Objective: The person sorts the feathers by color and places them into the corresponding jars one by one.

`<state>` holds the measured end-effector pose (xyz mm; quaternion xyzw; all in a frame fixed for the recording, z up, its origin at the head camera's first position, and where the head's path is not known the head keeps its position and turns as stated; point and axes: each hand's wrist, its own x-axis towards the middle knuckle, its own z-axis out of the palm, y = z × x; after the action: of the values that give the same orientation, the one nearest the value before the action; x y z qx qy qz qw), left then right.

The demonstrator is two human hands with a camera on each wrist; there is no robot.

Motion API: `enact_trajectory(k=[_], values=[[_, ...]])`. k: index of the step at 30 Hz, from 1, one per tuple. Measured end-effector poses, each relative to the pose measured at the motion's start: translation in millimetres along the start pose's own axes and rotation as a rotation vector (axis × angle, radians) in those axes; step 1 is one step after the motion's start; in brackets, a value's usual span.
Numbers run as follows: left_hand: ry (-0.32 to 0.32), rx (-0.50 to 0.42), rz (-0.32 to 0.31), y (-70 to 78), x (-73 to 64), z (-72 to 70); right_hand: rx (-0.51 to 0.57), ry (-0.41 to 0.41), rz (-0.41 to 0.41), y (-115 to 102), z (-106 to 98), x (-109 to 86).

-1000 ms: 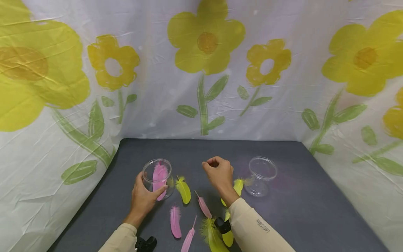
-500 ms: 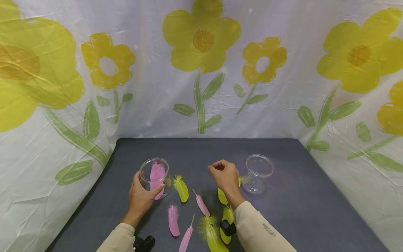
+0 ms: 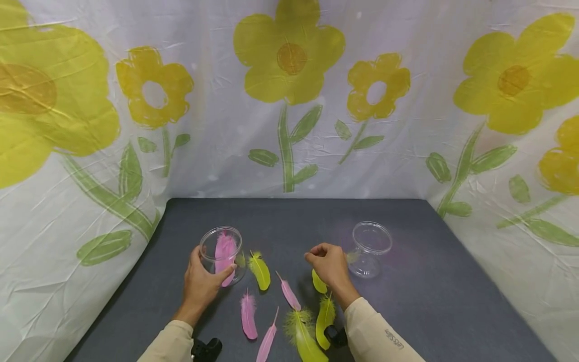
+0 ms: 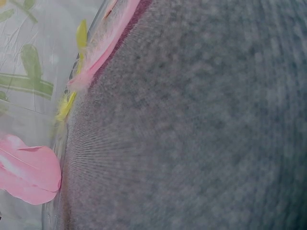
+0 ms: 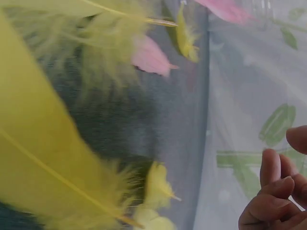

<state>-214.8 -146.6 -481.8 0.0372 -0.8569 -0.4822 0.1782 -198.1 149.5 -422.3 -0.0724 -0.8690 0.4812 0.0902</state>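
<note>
My left hand [image 3: 201,286] grips a clear plastic cup [image 3: 239,239] at the left, its thumb along the near side. Inside the cup stands a pink feather [image 3: 224,251]; whether there is more than one I cannot tell. Over the middle right of the table hovers my right hand [image 3: 331,266], fingers loosely curled, with a gap between thumb and forefinger in the right wrist view and nothing seen in it. Just below it lies a yellow feather [image 3: 319,282], partly covered. A second clear stemmed cup [image 3: 372,241] stands to the right of this hand.
Between the forearms lie a yellow feather [image 3: 260,271], pink feathers [image 3: 249,317] and a large fluffy yellow feather [image 3: 305,339]. Another yellow feather [image 3: 324,322] is by the right wrist strap. A flower-printed cloth [image 3: 208,125] hangs behind the dark table [image 3: 429,301].
My right hand has moved right and a little nearer, toward the stemmed cup, covering a yellow feather there. The left hand keeps its hold on its cup. The head view has shifted slightly.
</note>
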Motion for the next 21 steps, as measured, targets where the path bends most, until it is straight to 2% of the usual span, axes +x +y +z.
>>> enact_trajectory(k=[6, 14, 21], values=[[-0.010, -0.002, 0.004, 1.2, 0.3, -0.8, -0.043, -0.076, -0.035, 11, 4, -10.6], [-0.016, 0.004, 0.005, 2.5, 0.1, -0.1, -0.021, -0.152, -0.062, 22, 13, -22.8], [-0.020, 0.001, -0.014, 2.6, -0.2, -1.5, -0.085, -0.223, -0.109, 26, 20, -30.8]])
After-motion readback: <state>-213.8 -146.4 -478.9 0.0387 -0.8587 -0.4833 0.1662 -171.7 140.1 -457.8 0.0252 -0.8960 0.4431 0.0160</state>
